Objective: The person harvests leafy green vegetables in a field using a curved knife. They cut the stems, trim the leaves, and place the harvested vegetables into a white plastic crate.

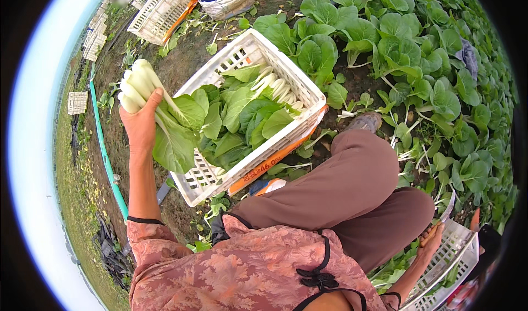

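My left hand (142,125) is closed round a bunch of bok choy (137,85), its white stem ends pointing up and away, its leaves hanging toward the crate. Beside it stands a white plastic crate (279,141) with slotted walls. Inside lie more bok choy (234,113), green leaves toward the middle and pale stems against the far right wall. At the lower right, my right hand (430,240) grips the wooden handle of a knife (450,205), its blade pointing up and away. That hand is beside a second white crate (456,247), partly hidden by my arm.
Rows of growing bok choy (385,41) fill the right side. My bent legs (335,168) lie beside the crate. A teal hose (104,146) runs along the left. More white crates (162,11) and a filled sack (228,0) stand at the far side. Loose leaves litter the soil.
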A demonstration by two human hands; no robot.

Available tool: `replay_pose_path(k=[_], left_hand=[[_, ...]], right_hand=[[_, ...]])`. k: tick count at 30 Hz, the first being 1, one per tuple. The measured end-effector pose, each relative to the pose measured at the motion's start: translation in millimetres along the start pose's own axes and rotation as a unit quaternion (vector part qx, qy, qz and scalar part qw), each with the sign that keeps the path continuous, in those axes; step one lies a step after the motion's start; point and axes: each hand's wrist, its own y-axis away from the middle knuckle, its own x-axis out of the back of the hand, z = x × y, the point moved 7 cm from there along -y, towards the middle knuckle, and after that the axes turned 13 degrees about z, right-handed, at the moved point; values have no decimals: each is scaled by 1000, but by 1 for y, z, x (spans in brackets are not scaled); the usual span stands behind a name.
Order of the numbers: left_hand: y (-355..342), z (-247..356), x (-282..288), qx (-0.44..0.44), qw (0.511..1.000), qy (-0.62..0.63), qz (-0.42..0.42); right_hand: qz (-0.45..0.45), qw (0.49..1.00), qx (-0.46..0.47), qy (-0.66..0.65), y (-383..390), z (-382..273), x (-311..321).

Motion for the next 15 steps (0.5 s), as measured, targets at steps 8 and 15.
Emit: replay_pose_path(k=[8, 15], left_hand=[[45, 19, -162, -162, 964, -157, -140], [103, -11, -275, -92, 934, -241, -249]], right_hand=[[-25, 999, 32, 2, 22, -37, -79], [16, 1000, 11, 15, 28, 2, -26]])
